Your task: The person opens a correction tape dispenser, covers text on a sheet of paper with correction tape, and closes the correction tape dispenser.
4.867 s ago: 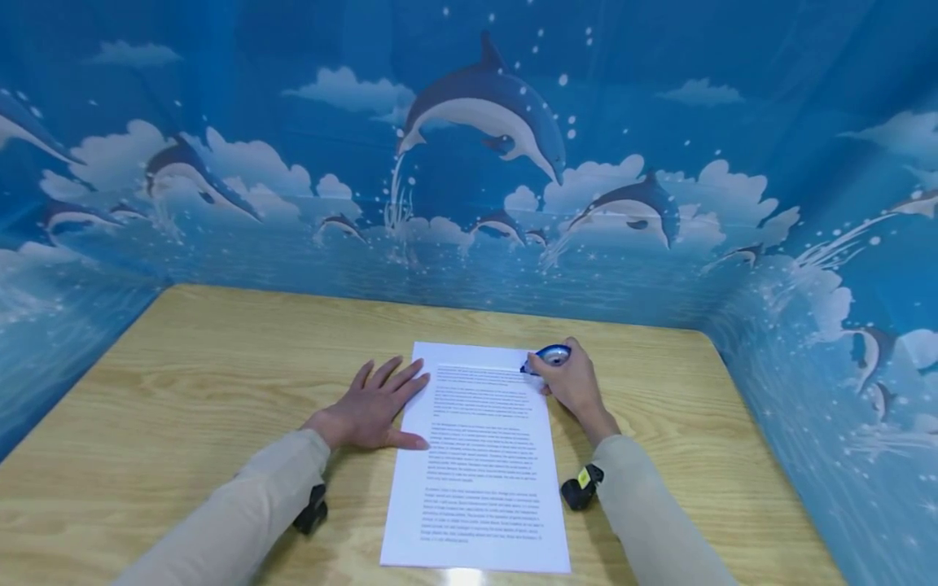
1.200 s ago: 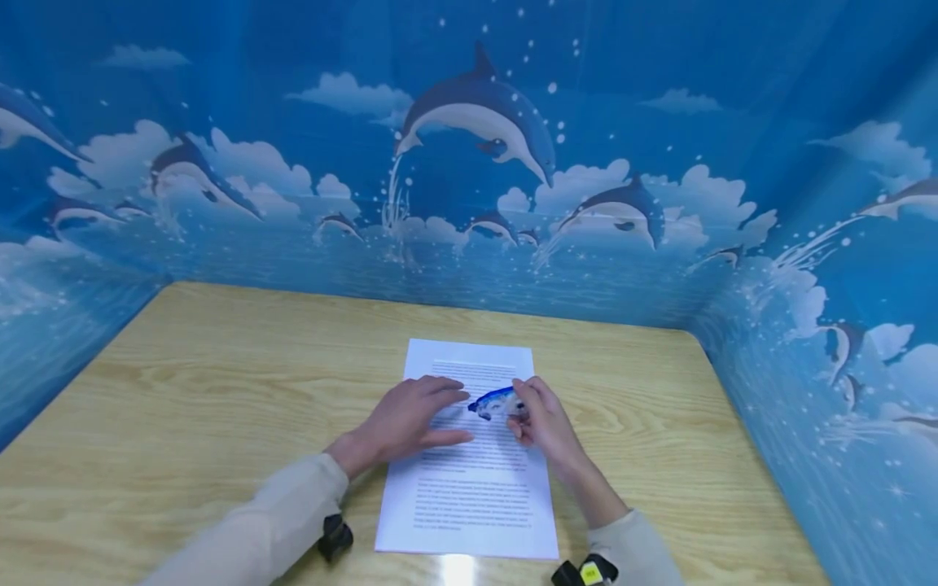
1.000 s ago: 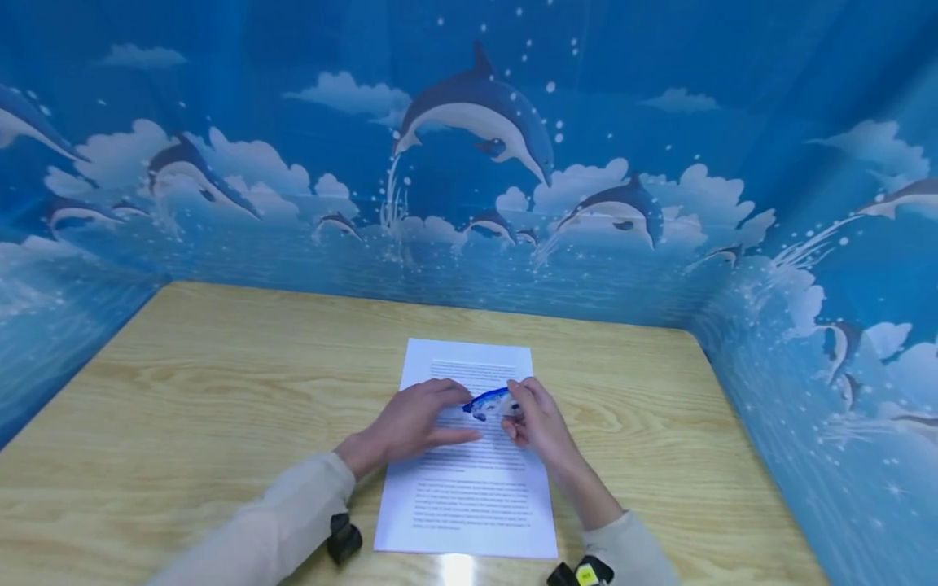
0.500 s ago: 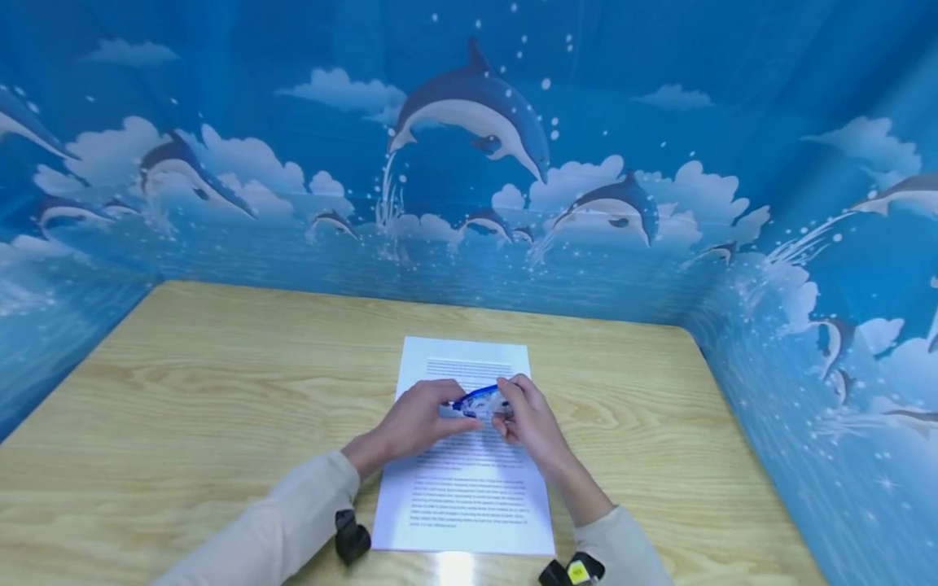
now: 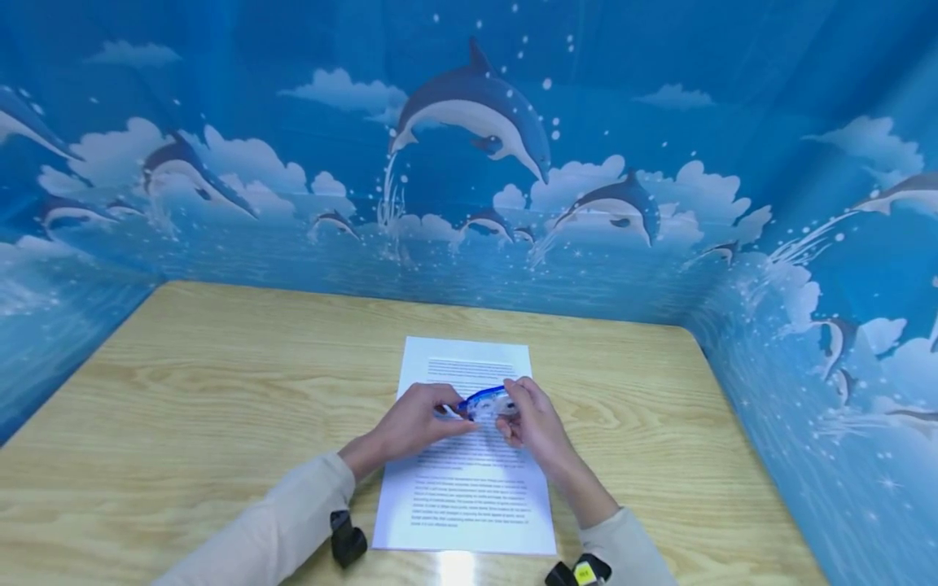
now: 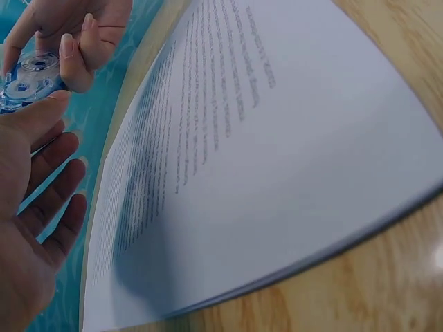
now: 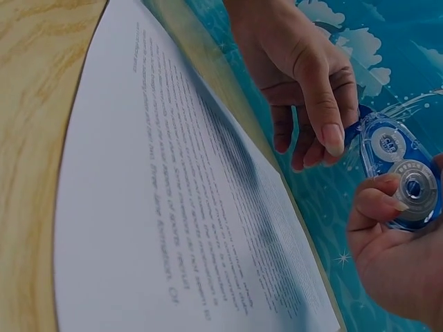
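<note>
A blue and clear correction tape dispenser (image 5: 486, 403) is held above the printed sheet in the head view. My right hand (image 5: 538, 419) grips its rear end between thumb and curled fingers. At the other end, my left hand (image 5: 421, 419) pinches the blue tip with thumb and forefinger. In the right wrist view two round reels show through the dispenser's case (image 7: 398, 166), and the left hand's (image 7: 304, 83) other fingers hang loosely bent. The left wrist view catches the dispenser (image 6: 31, 76) at its left edge, partly cut off.
Beneath the hands, white paper (image 5: 469, 521) with printed text lies on the wood-grain table (image 5: 220, 366). A blue curtain with dolphins (image 5: 330, 268) stands behind the table and along its sides. Both wrists carry small black cameras.
The right hand has brought the dispenser from the sheet's upper right to above its middle. The left hand has left the sheet's left edge and now pinches the dispenser's tip.
</note>
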Tool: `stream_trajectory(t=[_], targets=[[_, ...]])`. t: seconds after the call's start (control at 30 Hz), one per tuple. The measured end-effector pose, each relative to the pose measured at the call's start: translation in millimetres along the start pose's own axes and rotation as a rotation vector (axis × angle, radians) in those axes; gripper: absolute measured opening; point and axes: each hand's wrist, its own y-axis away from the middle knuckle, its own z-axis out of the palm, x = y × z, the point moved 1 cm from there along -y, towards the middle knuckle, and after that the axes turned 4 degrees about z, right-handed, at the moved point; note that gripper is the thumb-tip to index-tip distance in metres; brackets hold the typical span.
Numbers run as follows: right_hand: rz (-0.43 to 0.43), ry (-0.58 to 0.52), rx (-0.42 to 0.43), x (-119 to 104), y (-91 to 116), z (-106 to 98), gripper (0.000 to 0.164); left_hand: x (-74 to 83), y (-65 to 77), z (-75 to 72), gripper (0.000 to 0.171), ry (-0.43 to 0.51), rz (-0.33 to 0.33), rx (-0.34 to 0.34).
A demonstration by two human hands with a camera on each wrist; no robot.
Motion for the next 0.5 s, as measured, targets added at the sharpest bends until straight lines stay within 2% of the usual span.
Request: stream_trajectory(t=[0.1, 0.3, 0.5], targets=[[0.004, -0.010, 0.005, 0.4, 0.0, -2.3, 0.031, -1.9, 1.6, -1.7, 0.014, 0.017, -0.007, 0.004], [0.001, -0.019, 0.023, 2.5, -1.1, -5.5, 0.032, -6.7, 4.9, -5.6, 0.019, 0.064, -0.061, 0.025], [0.008, -0.028, 0.026, 5.8, -1.2, -5.6, 0.032, -6.0, 4.7, -8.6, 0.016, 0.110, -0.096, 0.064]])
